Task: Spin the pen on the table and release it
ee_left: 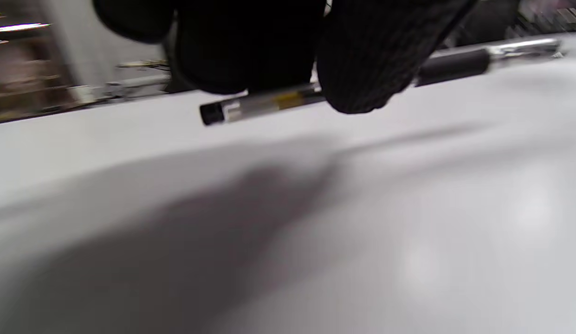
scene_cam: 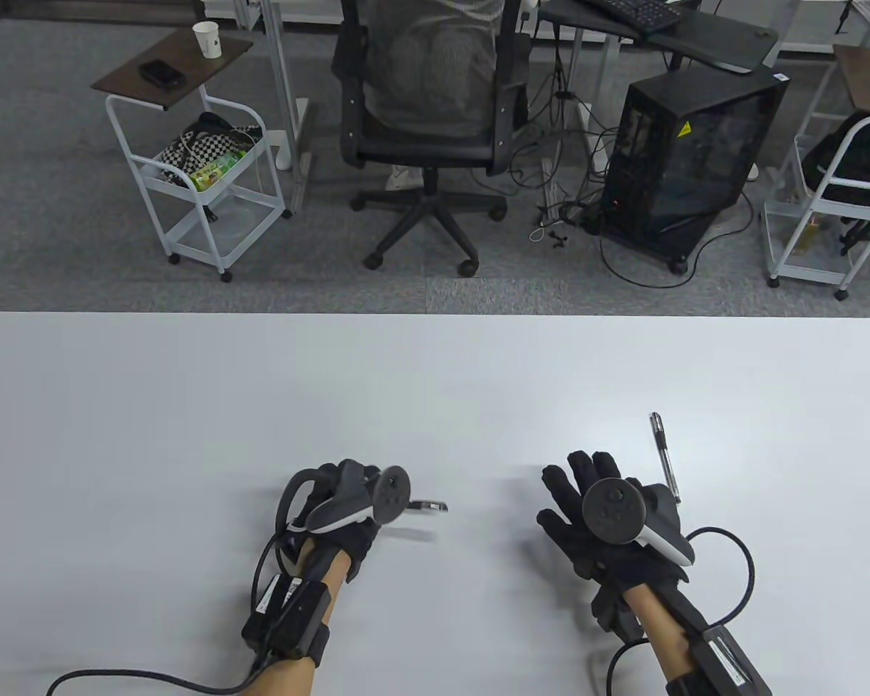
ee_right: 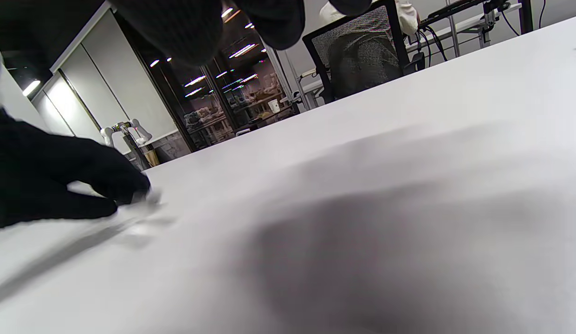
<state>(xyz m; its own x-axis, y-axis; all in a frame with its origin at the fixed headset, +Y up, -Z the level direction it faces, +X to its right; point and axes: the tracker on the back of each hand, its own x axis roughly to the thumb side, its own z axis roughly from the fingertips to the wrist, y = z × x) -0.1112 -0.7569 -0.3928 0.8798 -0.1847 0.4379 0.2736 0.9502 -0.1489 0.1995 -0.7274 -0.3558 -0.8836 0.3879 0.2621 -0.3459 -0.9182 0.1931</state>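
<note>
I am pinching pen A (ee_left: 269, 101) in left hand (scene_cam: 348, 500) | right hand (scene_cam: 609, 522) fingers spreading wide, lying left of pen B (scene_cam: 664, 455)

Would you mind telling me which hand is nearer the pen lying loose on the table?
Right. The right hand sits just beside that pen; the left hand, holding another pen, is far across.

On the table (scene_cam: 188, 377), the left hand (scene_cam: 337, 518) is at seven o'clock and the right hand (scene_cam: 609, 522) at five o'clock. One pen (scene_cam: 428, 505) sticks out from the left hand toward three o'clock. A second pen (scene_cam: 665, 455) lies just beside the right hand, pointing to twelve o'clock.
</note>
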